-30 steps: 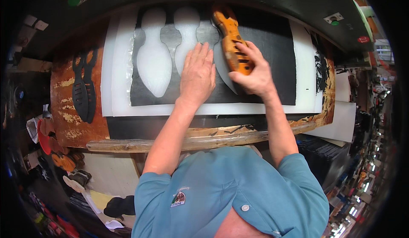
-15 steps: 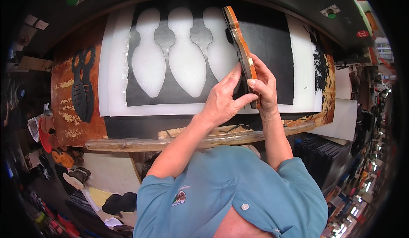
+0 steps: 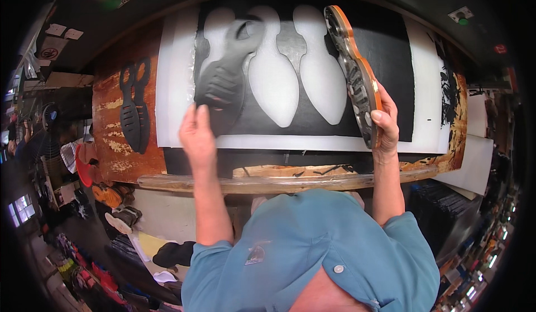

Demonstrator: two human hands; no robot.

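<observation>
My right hand (image 3: 386, 126) is closed around the lower part of a sole-shaped cutting die (image 3: 357, 72) with an orange outer edge and metal blades inside. It stands tilted on edge above the black sheet (image 3: 393, 66). Pinched in my left hand (image 3: 198, 136) is a black sole-shaped cutout (image 3: 223, 83) with slots and a hole at its narrow end, smeared by motion. This cutout hangs over the left part of the sheet, partly covering the leftmost sole-shaped opening. Through the openings shows the white board (image 3: 430, 88) under the sheet.
Two slotted black cutouts (image 3: 130, 119) lie on the worn brown bench (image 3: 109, 150) at the left. Black scraps (image 3: 449, 88) litter the right side. A wooden rail (image 3: 290, 184) runs along the front edge. Two green buttons sit on the dark machine, one at right (image 3: 462, 20).
My left hand has left the die and moved left, carrying a black cutout. The right hand still holds the die, now turned so its bladed inside shows. The whole view has shifted.
</observation>
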